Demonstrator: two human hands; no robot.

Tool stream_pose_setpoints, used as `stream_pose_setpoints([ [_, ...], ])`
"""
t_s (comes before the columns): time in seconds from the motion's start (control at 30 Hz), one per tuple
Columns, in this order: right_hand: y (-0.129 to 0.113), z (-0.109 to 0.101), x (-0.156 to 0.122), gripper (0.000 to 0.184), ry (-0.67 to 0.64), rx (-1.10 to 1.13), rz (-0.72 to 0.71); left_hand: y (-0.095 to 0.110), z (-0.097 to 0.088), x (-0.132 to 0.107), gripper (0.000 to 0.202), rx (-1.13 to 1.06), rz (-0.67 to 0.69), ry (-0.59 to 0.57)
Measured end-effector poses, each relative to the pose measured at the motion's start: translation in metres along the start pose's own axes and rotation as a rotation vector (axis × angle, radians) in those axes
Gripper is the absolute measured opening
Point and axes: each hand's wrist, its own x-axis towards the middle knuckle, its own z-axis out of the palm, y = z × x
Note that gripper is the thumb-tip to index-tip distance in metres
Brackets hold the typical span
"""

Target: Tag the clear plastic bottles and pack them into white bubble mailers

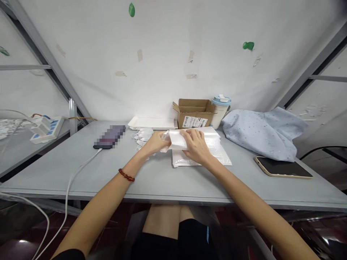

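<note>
Both of my hands meet over a white plastic pouch (177,140) at the middle of the grey table (81,169). My left hand (156,143), with a red bead bracelet on its wrist, grips the pouch's left end with curled fingers. My right hand (197,146) presses down on the pouch from the right, fingers bent over it. The pouch lies on a stack of flat white bags (221,153). A cluster of small white pieces (142,135) sits just left of my left hand.
A dark phone (110,137) on a white cable lies at the left. A flat white tray (151,122), an open cardboard box (193,112) and a lidded cup (220,108) stand by the wall. Blue cloth (260,131) and a tablet (283,167) lie at the right. A power strip (47,128) sits far left.
</note>
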Motion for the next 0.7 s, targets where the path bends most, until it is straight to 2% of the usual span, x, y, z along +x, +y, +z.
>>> stream_pose_setpoints([
  [0.1,-0.004,0.0,0.0,0.056,0.007,-0.005,-0.046,0.002,0.006,-0.002,0.013,-0.01,0.031,0.063],
  [0.27,-0.011,0.001,0.0,0.057,-0.006,-0.033,-0.079,0.0,0.01,0.0,0.018,-0.013,0.095,0.118],
  [0.47,-0.017,-0.001,0.0,0.061,-0.032,-0.049,-0.089,-0.004,0.013,0.004,0.021,-0.012,0.15,0.124],
  [0.6,-0.017,0.002,-0.001,0.056,0.007,-0.102,-0.112,-0.005,0.013,0.005,0.015,-0.036,0.051,0.158],
  [0.7,-0.015,0.006,-0.002,0.053,0.047,-0.157,-0.108,-0.006,0.007,0.005,0.023,-0.16,-0.073,0.124],
])
